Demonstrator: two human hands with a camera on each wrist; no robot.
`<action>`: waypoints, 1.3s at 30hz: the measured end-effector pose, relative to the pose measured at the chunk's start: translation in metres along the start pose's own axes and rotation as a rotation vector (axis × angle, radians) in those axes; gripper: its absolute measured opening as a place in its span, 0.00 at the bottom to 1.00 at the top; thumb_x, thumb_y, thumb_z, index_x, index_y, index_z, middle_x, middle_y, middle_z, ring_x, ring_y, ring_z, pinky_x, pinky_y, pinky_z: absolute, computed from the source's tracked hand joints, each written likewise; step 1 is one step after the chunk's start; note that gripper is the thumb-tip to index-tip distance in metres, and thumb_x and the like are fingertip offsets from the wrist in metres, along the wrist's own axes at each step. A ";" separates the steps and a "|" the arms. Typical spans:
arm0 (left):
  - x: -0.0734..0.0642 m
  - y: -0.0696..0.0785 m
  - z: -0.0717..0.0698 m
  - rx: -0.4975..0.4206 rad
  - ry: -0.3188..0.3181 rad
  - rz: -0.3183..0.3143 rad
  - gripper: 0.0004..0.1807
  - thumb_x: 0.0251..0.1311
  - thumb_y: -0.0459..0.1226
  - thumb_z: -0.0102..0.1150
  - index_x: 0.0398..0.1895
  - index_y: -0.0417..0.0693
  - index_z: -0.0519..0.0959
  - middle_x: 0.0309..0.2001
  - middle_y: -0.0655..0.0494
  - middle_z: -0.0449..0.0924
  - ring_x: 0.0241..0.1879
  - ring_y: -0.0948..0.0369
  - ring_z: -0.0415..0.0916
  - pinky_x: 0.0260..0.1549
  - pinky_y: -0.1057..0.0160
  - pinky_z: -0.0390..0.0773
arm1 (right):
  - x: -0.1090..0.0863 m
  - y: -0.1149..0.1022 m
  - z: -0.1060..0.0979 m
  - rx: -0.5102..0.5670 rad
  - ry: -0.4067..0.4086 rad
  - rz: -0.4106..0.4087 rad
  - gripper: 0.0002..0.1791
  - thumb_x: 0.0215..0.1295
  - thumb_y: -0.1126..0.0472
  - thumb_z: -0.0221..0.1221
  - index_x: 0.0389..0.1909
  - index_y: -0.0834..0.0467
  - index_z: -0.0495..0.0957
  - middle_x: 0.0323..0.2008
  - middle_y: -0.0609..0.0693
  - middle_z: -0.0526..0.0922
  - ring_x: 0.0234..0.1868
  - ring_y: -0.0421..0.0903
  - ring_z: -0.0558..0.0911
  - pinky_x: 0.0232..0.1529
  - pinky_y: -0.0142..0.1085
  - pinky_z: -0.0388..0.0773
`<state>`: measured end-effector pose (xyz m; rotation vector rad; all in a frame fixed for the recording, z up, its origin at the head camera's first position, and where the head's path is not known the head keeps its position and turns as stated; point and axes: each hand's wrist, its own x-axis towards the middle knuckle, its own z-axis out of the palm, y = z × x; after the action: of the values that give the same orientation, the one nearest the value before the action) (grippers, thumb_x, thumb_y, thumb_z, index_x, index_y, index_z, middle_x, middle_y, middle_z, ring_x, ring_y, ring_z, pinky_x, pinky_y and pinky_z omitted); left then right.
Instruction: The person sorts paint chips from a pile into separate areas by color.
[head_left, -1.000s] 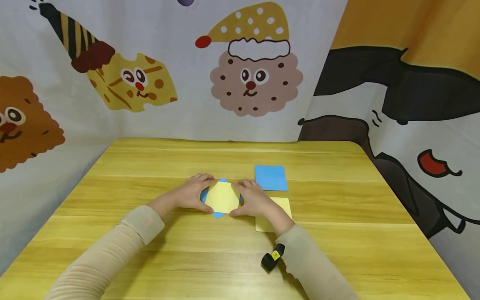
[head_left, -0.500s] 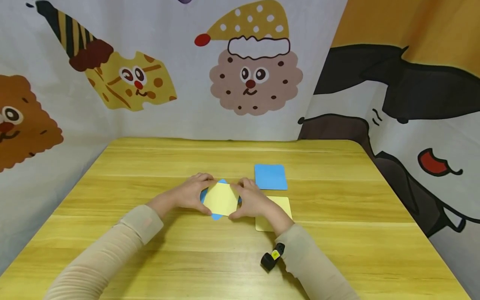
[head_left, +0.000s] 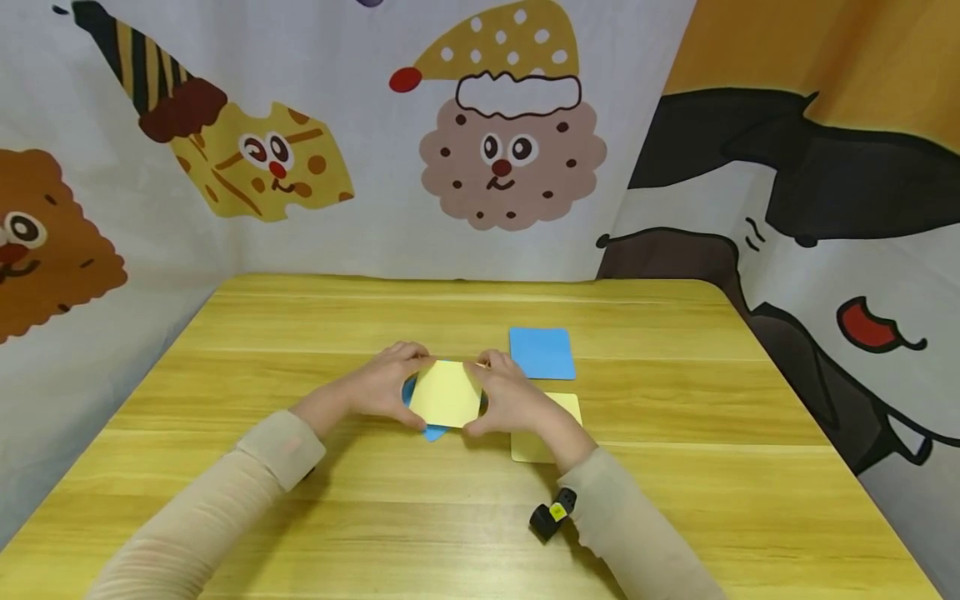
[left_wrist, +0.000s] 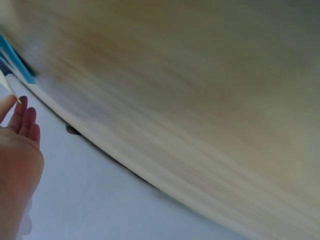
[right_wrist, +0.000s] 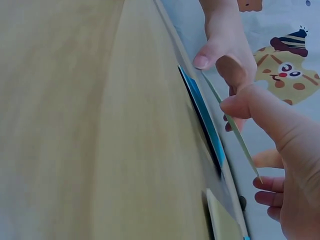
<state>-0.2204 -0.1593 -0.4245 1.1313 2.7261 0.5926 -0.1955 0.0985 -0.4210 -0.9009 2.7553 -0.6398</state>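
In the head view, a yellow square card [head_left: 447,395] is held level between both hands. My left hand [head_left: 384,383] pinches its left edge with thumb and fingers. On the opposite side, my right hand [head_left: 513,396] grips the right edge. Below it lies a blue square card [head_left: 434,432], mostly hidden, with a corner and part of its left side showing. From the right wrist view, the held yellow card [right_wrist: 235,131] appears edge-on, raised apart from the blue card [right_wrist: 210,122] on the table. The left wrist view catches only part of the left hand [left_wrist: 22,135].
A second blue card [head_left: 542,353] lies to the right on the wooden table [head_left: 420,533]. Nearer, another yellow card [head_left: 529,447] sits partly under the right wrist. A black wrist camera [head_left: 551,517] sticks out from the right sleeve. Behind the table hangs a cartoon-printed cloth [head_left: 300,250].
The yellow card has turned slightly and shifted a little away from me, with both hands. It covers more of the blue card, whose far corner is now almost hidden.
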 end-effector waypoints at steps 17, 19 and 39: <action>0.005 0.034 0.002 0.053 0.084 0.011 0.57 0.39 0.63 0.70 0.67 0.36 0.65 0.62 0.50 0.64 0.60 0.53 0.59 0.57 0.49 0.66 | -0.028 0.010 -0.021 0.005 0.052 -0.071 0.54 0.42 0.46 0.72 0.71 0.61 0.60 0.62 0.58 0.61 0.63 0.54 0.59 0.57 0.50 0.64; 0.007 0.039 0.003 0.062 0.094 0.020 0.57 0.39 0.63 0.70 0.67 0.36 0.65 0.61 0.49 0.64 0.60 0.53 0.59 0.57 0.49 0.65 | -0.033 0.012 -0.023 0.012 0.057 -0.080 0.54 0.42 0.47 0.72 0.71 0.62 0.60 0.63 0.59 0.61 0.63 0.55 0.58 0.57 0.51 0.64; 0.026 0.083 0.023 0.208 0.102 0.064 0.57 0.39 0.68 0.65 0.65 0.35 0.67 0.61 0.47 0.67 0.62 0.52 0.60 0.62 0.52 0.61 | -0.076 0.037 -0.033 -0.007 0.067 -0.125 0.56 0.39 0.50 0.76 0.70 0.63 0.60 0.62 0.62 0.61 0.62 0.57 0.60 0.53 0.51 0.70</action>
<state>-0.1790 -0.0806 -0.4115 1.2718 2.9034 0.3905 -0.1635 0.1823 -0.4060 -1.0790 2.7780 -0.6942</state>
